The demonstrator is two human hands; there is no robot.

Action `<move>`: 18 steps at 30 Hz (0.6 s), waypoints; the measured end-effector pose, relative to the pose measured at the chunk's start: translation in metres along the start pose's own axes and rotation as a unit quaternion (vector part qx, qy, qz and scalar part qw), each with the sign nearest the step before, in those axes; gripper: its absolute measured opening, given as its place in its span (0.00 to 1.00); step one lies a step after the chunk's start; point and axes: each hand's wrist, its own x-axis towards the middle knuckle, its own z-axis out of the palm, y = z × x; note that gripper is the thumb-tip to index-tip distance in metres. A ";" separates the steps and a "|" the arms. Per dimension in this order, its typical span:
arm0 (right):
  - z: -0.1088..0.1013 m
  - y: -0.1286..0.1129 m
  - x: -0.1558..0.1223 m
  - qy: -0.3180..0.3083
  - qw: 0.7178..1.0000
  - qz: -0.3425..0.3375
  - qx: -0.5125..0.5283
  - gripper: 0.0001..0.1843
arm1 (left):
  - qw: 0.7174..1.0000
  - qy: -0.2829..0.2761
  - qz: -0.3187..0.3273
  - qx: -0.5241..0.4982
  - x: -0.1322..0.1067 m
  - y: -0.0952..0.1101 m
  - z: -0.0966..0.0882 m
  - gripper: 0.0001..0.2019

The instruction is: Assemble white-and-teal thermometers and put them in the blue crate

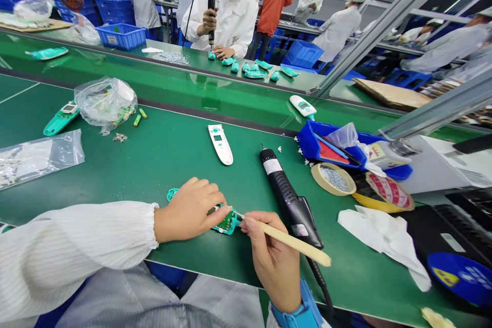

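Note:
My left hand [192,209] holds a teal handheld device housing against the bench, thumb across it and fingers over its middle. Inside the housing's near right end a green circuit board [226,221] shows. My right hand [271,251] grips a slim tool with a long, pale, wood-coloured handle [294,242], its narrow tip at the board's right end. Whether that tip is a brush or a blade I cannot tell. Beyond the hands lies a white cover [220,144] with a small display window. A black electric screwdriver [290,195] rests right of it.
A blue parts bin [326,146], a tape roll of small screws [333,179] and white paper [384,241] are on the right. Left are a bag of batteries [107,102] and a clear bag [42,156]. Across the conveyor [184,92], a co-worker [226,15] holds an upright screwdriver.

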 end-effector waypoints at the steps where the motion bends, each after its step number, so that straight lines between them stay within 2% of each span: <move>1: 0.000 -0.001 0.000 0.000 1.000 -0.003 -0.004 0.05 | 1.000 -0.001 0.000 -0.001 0.000 0.000 0.000 0.16; 12: 0.002 -0.007 0.008 0.002 0.997 -0.054 -0.063 0.06 | 1.000 -0.007 -0.009 -0.001 0.001 0.000 0.002 0.16; 18: 0.001 -0.010 0.012 -0.010 0.997 -0.045 -0.068 0.09 | 1.000 -0.006 -0.006 0.003 -0.001 0.000 0.001 0.16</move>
